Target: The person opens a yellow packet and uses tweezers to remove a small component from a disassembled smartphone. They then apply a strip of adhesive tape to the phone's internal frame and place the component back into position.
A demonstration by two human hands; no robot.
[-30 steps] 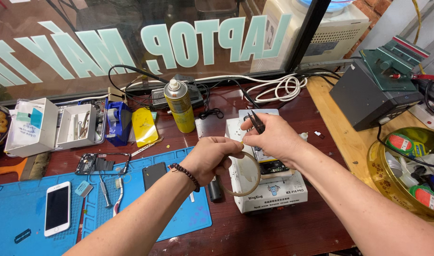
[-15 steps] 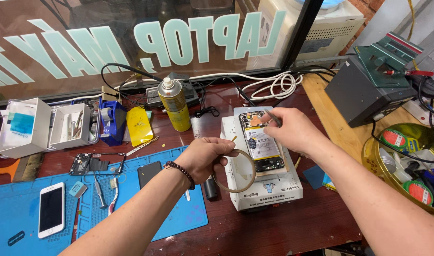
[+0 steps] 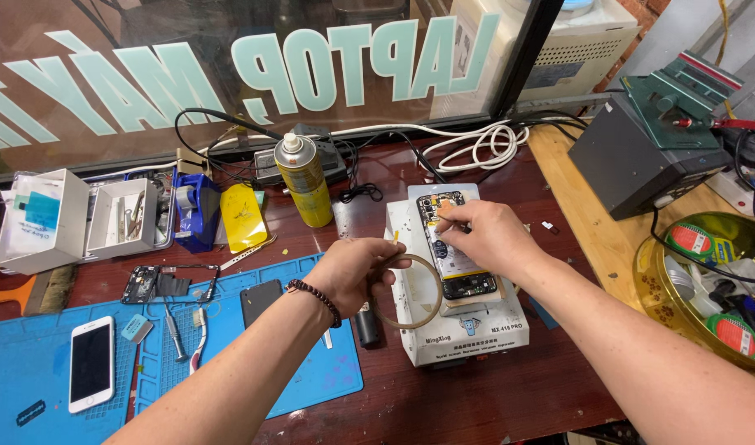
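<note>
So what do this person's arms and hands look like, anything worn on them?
Both forearms are bare, with no sleeves or gloves in view. The left hand has a bracelet of dark round beads at the wrist. The right hand wears nothing visible.

A yellow spray can (image 3: 303, 180) is seen behind the blue mat (image 3: 229, 346); a white phone (image 3: 91, 363) lies on that mat.

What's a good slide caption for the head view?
Left hand holds tape roll; right hand touches opened phone.
</note>
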